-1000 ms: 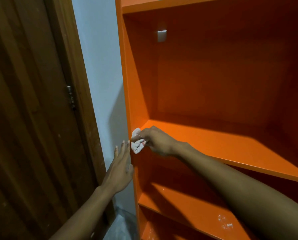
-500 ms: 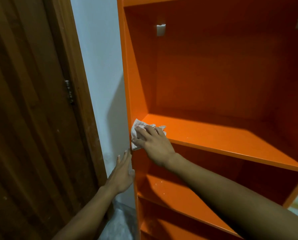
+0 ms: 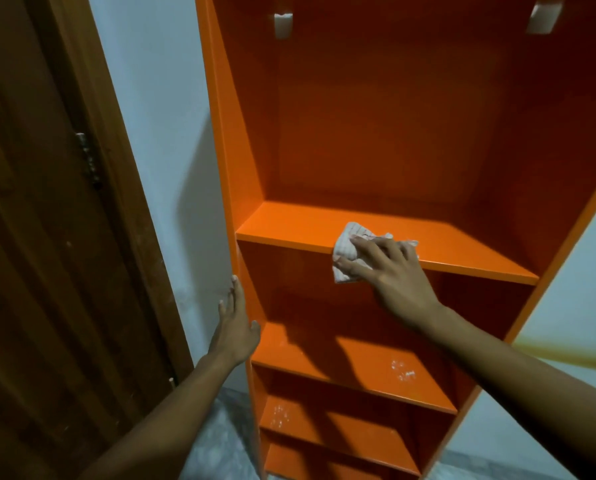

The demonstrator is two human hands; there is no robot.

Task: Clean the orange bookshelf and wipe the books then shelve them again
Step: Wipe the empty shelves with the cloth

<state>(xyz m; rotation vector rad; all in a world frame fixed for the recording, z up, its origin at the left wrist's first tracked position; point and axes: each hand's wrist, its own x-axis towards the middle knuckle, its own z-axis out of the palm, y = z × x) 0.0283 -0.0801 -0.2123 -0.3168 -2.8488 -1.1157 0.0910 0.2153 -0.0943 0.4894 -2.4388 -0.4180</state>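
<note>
Orange all over, the bookshelf (image 3: 376, 133) is standing against a pale wall (image 3: 158, 98), and every compartment in sight is holding no books; the lower boards are showing only faint whitish specks (image 3: 402, 370) that look like dust or residue. Its top is running out of the picture, and the bottom shelves are getting cut off by the lower edge, so how many compartments it has cannot be told. Two pale notches (image 3: 283, 24) near the top of the back panel are too blurred to identify. Books are not appearing anywhere in view. A white cloth (image 3: 346, 249) is lying over the front lip of the upper shelf board (image 3: 462, 247), part on top and part hanging down its face; the right hand (image 3: 393, 275) is pressing it there with spread fingers laid flat across it, thumb under the edge, so most of the cloth is hiding beneath the palm. The left hand (image 3: 236, 327) is resting flat and relaxed against the outer left side of the bookshelf, holding nothing. A brown wooden door (image 3: 40, 237) is filling the left.
</note>
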